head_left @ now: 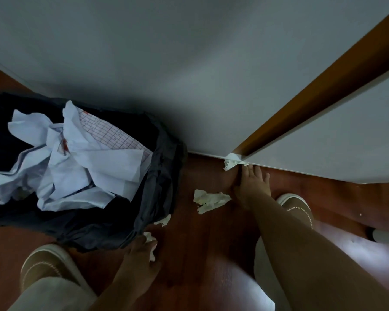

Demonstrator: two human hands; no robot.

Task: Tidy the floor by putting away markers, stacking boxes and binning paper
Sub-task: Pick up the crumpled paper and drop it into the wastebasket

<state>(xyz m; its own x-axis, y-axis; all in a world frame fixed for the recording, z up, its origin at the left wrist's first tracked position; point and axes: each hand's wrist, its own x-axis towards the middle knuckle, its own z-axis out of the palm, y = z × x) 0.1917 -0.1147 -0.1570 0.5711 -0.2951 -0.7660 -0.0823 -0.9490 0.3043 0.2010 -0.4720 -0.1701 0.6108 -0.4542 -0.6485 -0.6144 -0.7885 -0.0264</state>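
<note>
White crumpled paper scraps (210, 199) lie on our wooden floor beside the black-lined bin (157, 176), so we are binning paper. Our left hand (142, 254) pinches one scrap; our right hand (252, 182), fingers straight, reaches the wad (230, 163) by the wall, to grip next.

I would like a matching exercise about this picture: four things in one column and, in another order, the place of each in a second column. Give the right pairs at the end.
Things
1. large crumpled sheets
2. paper scrap
3. tissue
4. left hand

Places
A. on the floor, left of the right hand
B. inside the bin bag
C. beside the near edge of the bin bag, holding a small white wad
D. at the foot of the wall, by the right hand's fingertips

Pairs: 1-B, 2-D, 3-A, 4-C
</note>
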